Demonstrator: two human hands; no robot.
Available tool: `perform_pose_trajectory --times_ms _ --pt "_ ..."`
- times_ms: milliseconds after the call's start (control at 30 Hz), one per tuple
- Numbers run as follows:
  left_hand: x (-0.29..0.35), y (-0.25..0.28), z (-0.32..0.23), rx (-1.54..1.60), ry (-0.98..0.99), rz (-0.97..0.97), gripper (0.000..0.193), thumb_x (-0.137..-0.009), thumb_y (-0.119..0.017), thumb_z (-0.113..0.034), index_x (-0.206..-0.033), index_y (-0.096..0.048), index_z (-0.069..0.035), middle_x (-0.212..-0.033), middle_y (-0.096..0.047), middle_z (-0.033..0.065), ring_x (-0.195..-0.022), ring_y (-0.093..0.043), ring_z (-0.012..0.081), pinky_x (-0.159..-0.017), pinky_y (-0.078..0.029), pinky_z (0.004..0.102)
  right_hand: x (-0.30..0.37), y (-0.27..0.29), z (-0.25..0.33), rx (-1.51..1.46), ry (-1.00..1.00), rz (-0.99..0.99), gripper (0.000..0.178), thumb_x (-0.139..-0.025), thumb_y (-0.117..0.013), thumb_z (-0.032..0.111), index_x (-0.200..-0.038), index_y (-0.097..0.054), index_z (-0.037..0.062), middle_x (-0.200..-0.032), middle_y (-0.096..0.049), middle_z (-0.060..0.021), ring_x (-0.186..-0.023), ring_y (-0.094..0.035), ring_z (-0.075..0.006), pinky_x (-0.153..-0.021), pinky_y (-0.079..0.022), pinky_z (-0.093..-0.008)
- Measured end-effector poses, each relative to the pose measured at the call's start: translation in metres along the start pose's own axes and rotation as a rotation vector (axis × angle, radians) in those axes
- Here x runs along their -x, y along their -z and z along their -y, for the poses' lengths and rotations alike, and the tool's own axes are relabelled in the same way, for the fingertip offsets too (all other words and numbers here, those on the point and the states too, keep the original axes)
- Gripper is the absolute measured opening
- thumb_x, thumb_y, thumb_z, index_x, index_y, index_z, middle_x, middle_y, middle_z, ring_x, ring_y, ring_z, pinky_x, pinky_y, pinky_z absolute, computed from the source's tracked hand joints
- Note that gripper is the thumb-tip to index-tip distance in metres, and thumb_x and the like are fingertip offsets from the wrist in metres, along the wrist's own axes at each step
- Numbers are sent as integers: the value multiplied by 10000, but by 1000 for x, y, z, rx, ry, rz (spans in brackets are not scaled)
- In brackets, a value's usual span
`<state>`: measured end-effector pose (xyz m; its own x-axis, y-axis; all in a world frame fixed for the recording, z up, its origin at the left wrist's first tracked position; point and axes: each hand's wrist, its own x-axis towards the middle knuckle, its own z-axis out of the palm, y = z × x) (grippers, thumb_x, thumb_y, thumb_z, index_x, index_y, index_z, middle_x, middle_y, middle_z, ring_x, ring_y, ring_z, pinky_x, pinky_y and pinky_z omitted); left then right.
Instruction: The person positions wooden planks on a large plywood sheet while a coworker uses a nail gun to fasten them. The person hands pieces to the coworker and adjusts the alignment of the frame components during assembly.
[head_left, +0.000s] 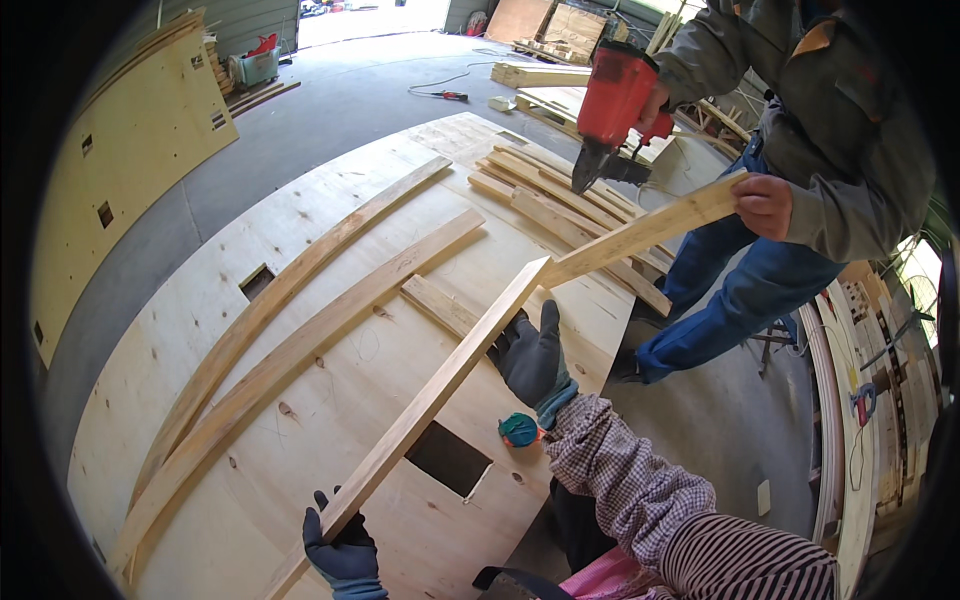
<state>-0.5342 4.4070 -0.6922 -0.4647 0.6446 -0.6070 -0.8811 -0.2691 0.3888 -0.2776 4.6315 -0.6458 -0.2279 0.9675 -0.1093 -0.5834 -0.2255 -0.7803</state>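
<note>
A long wooden strip point(430, 395) slants across the plywood sheet. My left hand point(342, 550), in a dark glove, grips its lower part. My right hand point(532, 362), gloved too, holds it near the upper end, fingers tucked behind the wood and thumb pointing up. That end meets a second wooden strip point(645, 232) at an angle. A co-worker's hand point(764, 207) holds the second strip's far end. The co-worker's other hand carries a red nail gun point(615, 100), its nose raised above the strips.
Two long strips point(310, 345) lie on the plywood sheet point(370, 170), which has square cutouts point(448, 458). Several shorter strips point(560, 200) are heaped at its right. A round teal object point(519, 430) sits beside my right wrist. A plywood panel point(130, 150) stands at the left.
</note>
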Motion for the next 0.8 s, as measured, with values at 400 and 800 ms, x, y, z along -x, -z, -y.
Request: perform_pose_trajectory --times_ms 400,800 --pt "-5 7 -3 10 46 35 460 -834 -571 -318 -1180 -516 -19 -1086 -592 192 -954 -605 277 -653 -520 305 -2 3 -3 -10 -12 -9 936 -790 -392 722 -1403 -218 37 -1388 -319 -96 -1260 -326 -211 -1085 -208 -371" --pt "-1 4 -2 32 21 -2 449 -836 -574 -299 -1178 -524 -13 -1084 -588 212 -945 -606 280 -666 -529 302 26 -35 -1 1667 1079 -179 395 -779 -616 213 -1166 -577 142 -1238 -498 -127 -1185 -418 -323 -1034 -232 -496"
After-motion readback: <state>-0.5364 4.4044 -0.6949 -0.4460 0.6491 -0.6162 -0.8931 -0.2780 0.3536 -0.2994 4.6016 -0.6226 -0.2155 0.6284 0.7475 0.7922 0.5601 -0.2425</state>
